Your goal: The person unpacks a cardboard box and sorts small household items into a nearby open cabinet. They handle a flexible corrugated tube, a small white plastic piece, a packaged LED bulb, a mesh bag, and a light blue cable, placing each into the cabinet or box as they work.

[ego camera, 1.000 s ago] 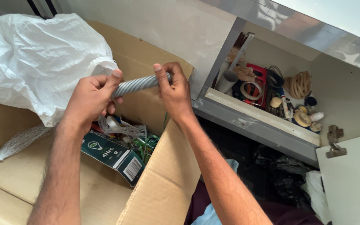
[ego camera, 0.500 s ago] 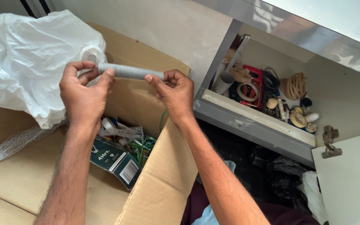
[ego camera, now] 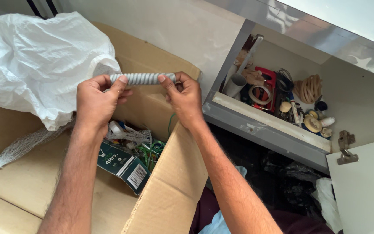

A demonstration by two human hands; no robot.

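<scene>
Fingers (ego camera: 118, 81) of the left hand (ego camera: 95, 105) pinch one end of a grey ribbed tube (ego camera: 143, 78), thumb on the near side and the other fingers curled behind it. The right hand (ego camera: 186, 99) grips the other end the same way, thumb tip pressed on the tube and the remaining fingers folded around its end. Both hands are closed on the tube, which lies level between them, held in the air above an open cardboard box (ego camera: 169, 182).

Down inside the box, below the hands, lie a dark green carton (ego camera: 124, 164) with a barcode, some white netting (ego camera: 128, 136) and a tangle of green wire (ego camera: 150, 149). A crumpled white bag (ego camera: 35, 60) sits on the box's far left side, just behind the left hand, and a strip of netting trails out from under it across the left flap.

To the right stands an open cabinet (ego camera: 265, 125) whose shelf is crowded with small items: a roll of tape (ego camera: 260, 93), a coil of rope (ego camera: 310, 89), a short grey pipe (ego camera: 235, 84) and a red tool (ego camera: 268, 78). The cabinet's white door (ego camera: 364, 190) hangs open at lower right with a metal hinge (ego camera: 346, 147) on it. Black plastic (ego camera: 291, 177) lies on the floor under the cabinet.
</scene>
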